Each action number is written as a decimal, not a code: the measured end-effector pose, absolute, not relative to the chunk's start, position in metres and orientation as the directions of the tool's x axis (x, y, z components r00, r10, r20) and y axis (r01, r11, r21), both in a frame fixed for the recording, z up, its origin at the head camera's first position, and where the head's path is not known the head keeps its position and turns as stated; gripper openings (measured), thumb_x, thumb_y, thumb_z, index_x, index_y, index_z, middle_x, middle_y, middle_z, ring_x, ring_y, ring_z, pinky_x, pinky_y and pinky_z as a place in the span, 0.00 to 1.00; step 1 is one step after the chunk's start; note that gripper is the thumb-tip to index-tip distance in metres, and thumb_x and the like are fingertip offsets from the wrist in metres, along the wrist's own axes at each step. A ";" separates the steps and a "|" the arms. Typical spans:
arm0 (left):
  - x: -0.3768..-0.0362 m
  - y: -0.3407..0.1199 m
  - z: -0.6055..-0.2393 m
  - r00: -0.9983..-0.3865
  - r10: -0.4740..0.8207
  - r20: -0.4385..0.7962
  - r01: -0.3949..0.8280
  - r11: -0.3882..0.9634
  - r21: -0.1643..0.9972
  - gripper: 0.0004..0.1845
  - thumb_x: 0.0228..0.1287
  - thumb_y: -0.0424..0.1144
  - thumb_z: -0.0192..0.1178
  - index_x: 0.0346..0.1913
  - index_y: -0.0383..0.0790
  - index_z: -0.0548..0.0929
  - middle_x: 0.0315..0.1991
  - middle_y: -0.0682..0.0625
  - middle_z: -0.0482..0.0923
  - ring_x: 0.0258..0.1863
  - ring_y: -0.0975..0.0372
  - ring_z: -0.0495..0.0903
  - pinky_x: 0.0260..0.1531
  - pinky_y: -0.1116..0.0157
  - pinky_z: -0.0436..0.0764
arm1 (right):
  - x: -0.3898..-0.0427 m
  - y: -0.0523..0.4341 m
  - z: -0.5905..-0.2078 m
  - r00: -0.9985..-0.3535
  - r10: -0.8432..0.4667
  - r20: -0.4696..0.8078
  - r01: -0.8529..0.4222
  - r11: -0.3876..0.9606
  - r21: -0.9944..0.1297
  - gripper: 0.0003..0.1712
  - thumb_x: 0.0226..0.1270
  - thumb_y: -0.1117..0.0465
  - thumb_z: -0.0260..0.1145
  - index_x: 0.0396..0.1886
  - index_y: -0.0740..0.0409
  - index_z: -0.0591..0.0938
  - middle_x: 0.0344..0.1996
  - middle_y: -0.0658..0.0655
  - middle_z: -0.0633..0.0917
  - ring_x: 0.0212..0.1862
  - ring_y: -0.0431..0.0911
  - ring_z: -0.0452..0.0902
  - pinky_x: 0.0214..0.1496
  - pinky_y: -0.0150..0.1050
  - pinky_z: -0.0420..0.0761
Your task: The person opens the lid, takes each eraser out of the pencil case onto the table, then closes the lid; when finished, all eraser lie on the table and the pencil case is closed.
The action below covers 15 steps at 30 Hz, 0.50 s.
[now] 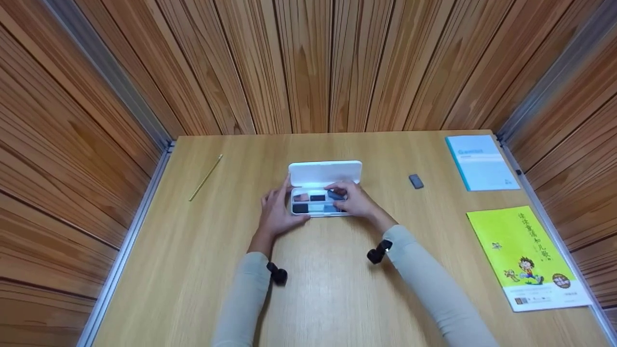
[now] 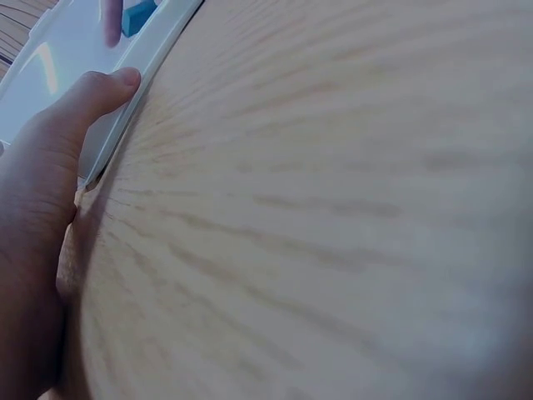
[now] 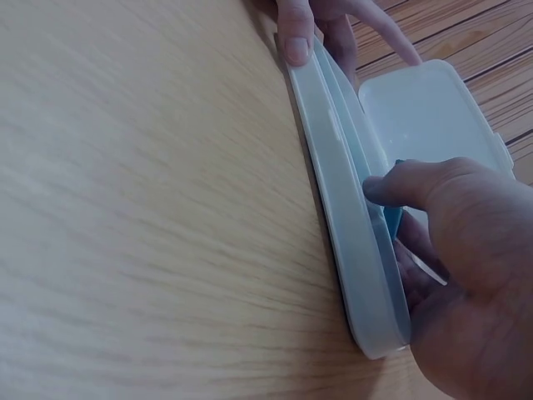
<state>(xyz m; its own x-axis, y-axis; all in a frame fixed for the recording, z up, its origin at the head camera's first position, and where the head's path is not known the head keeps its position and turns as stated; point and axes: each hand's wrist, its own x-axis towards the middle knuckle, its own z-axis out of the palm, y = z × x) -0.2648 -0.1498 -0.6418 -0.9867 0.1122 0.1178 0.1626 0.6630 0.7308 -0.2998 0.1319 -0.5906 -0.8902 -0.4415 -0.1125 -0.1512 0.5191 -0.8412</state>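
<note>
A white plastic case lies open in the middle of the table, its lid folded back. Dark, pink and blue pieces sit in its compartments. My left hand rests against the case's left end. Its thumb is on the front edge and its fingers are straight. My right hand is over the right half of the tray. It pinches a small blue block inside the case. In the left wrist view my thumb touches the case rim.
A thin yellow pencil lies at the far left. A small dark grey block sits right of the case. A blue-and-white booklet and a yellow-green booklet lie along the right edge. Wooden walls close in three sides.
</note>
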 end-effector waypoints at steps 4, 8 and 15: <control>-0.264 -0.150 -0.641 -0.985 0.118 0.123 0.170 0.654 0.737 0.73 0.52 0.67 0.84 0.94 0.63 0.47 0.79 0.48 0.80 0.79 0.44 0.69 0.87 0.36 0.50 | -0.300 0.133 -0.592 -0.896 -0.427 -0.118 -0.135 0.515 -0.846 0.25 0.81 0.69 0.68 0.73 0.53 0.85 0.72 0.66 0.79 0.72 0.62 0.74 0.84 0.64 0.70; -0.265 -0.150 -0.642 -0.985 0.120 0.127 0.175 0.652 0.738 0.73 0.53 0.67 0.83 0.94 0.62 0.48 0.79 0.48 0.80 0.79 0.45 0.69 0.86 0.36 0.50 | -0.299 0.133 -0.593 -0.900 -0.423 -0.111 -0.135 0.510 -0.850 0.23 0.82 0.69 0.67 0.72 0.53 0.86 0.72 0.66 0.80 0.72 0.62 0.74 0.85 0.65 0.69; -0.266 -0.150 -0.641 -0.986 0.124 0.115 0.168 0.658 0.734 0.73 0.52 0.65 0.84 0.95 0.60 0.47 0.79 0.48 0.80 0.77 0.45 0.70 0.86 0.37 0.52 | -0.299 0.134 -0.596 -0.897 -0.439 -0.050 -0.204 0.511 -0.835 0.22 0.82 0.73 0.65 0.69 0.55 0.86 0.66 0.67 0.83 0.68 0.62 0.77 0.82 0.64 0.73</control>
<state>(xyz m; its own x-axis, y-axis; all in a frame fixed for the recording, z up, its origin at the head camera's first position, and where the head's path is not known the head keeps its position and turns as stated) -0.2659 -0.1499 -0.6405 -0.9856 0.1242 0.1146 0.1683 0.6584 0.7336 -0.2990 0.1343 -0.5959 -0.8969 -0.4394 -0.0497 -0.2040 0.5107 -0.8352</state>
